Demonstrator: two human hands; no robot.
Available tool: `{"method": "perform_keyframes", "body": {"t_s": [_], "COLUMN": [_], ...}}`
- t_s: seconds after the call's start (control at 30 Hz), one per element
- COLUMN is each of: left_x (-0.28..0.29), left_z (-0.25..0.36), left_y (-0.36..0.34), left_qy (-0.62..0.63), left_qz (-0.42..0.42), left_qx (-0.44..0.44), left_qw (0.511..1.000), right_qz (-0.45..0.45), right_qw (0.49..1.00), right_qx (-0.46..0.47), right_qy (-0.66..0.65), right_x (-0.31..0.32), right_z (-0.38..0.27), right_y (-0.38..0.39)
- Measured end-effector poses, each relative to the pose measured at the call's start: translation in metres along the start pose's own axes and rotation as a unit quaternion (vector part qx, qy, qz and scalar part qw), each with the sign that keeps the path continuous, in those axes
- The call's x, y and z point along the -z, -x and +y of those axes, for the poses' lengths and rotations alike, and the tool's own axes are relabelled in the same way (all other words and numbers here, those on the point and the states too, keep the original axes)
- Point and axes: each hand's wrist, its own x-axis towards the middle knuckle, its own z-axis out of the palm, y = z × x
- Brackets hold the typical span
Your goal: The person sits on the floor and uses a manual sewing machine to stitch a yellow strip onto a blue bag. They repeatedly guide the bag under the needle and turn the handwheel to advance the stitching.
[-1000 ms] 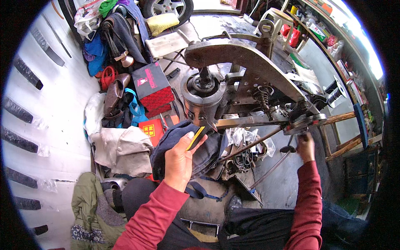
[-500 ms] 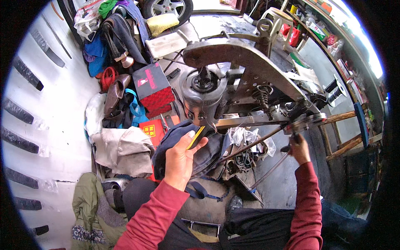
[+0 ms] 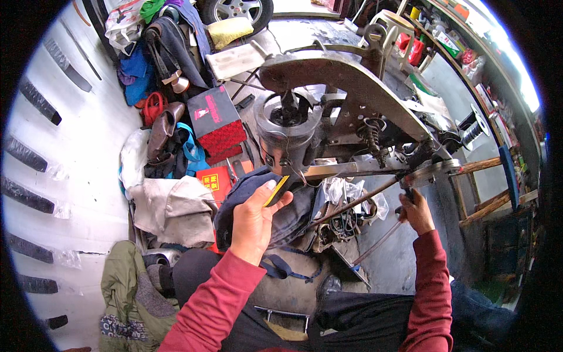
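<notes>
Seen from overhead in the head view: grasping a yellow-and-black strip [image 3: 281, 189] with the left hand [image 3: 253, 220], at the near lower end of a metal machine [image 3: 352, 88], above a dark blue cloth bag [image 3: 296, 220]. To the right, clutching a dark handle [image 3: 407, 193] with the right hand [image 3: 419, 213], below a wheel [image 3: 431, 174]. Could nip a fingertip through straying closer while turning the handle; could skew the strip through a loosened pinch. Hard to tell whether fastened to the bag.

2 maroon sleeves [image 3: 214, 302], black trousers [image 3: 366, 317]
</notes>
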Motion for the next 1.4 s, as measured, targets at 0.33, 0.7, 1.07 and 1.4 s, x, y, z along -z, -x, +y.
{"method": "perform_keyframes", "body": {"t_s": [0.33,0.7,1.07,1.4], "left_x": [-0.002,-0.001,0.000,-0.002], "left_z": [0.001,0.000,-0.002,0.000], "left_y": [0.000,-0.004,-0.005,-0.006], "left_qy": [0.003,-0.011,-0.017,-0.004], "left_qz": [-0.019,-0.031,-0.037,-0.040], "left_qx": [0.002,0.013,0.006,0.014], "left_qw": [1.000,0.999,0.999,0.999], "right_qz": [0.346,0.251,0.016,0.176], "right_qw": [0.915,0.936,0.983,0.968], "right_qx": [0.169,0.236,0.147,0.096], "right_qy": [0.120,0.070,-0.113,0.150], "right_x": [0.063,0.083,0.013,0.020], "right_z": [-0.005,-0.054,-0.060,0.017], "right_y": [-0.028,0.008,0.030,-0.025]}}
